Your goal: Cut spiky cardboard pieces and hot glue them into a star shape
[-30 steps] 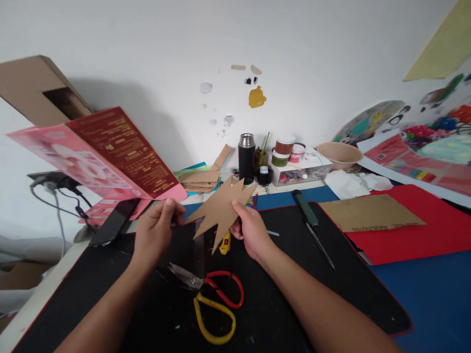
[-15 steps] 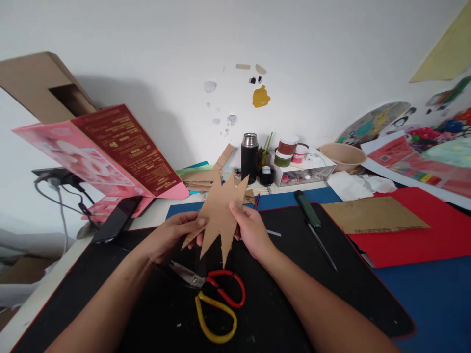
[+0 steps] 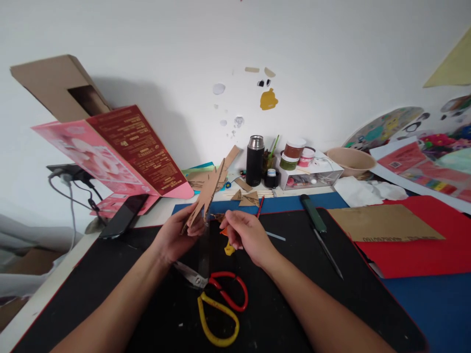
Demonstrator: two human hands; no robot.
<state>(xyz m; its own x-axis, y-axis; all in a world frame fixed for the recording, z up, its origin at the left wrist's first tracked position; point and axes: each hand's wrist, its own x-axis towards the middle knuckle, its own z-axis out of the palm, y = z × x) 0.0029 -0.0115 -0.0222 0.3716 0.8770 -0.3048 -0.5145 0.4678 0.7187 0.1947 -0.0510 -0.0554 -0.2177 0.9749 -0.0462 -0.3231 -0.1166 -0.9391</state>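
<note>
A spiky cardboard cutout (image 3: pixel 208 191) is tilted nearly edge-on, with my left hand (image 3: pixel 181 231) gripping its lower part. My right hand (image 3: pixel 247 234) is apart from the cutout, its fingers curled and close together beside a small orange and yellow piece (image 3: pixel 229 247); whether they hold it is unclear. Scissors (image 3: pixel 221 306) with one red and one yellow handle lie on the black mat (image 3: pixel 272 314), below both hands, blades toward the left wrist.
A green cutter (image 3: pixel 312 214) and a pointed tool (image 3: pixel 330 255) lie to the right. Brown cardboard (image 3: pixel 386 223) rests on red sheets (image 3: pixel 415 260). Behind stand a black thermos (image 3: pixel 255 164) and paint jars (image 3: pixel 294 148). At left are a phone (image 3: pixel 125 215) and a pink box (image 3: pixel 110 157).
My right hand has let go of the cutout and moved slightly off it. My left hand has turned the cutout from face-on to nearly edge-on. The view has shifted slightly.
</note>
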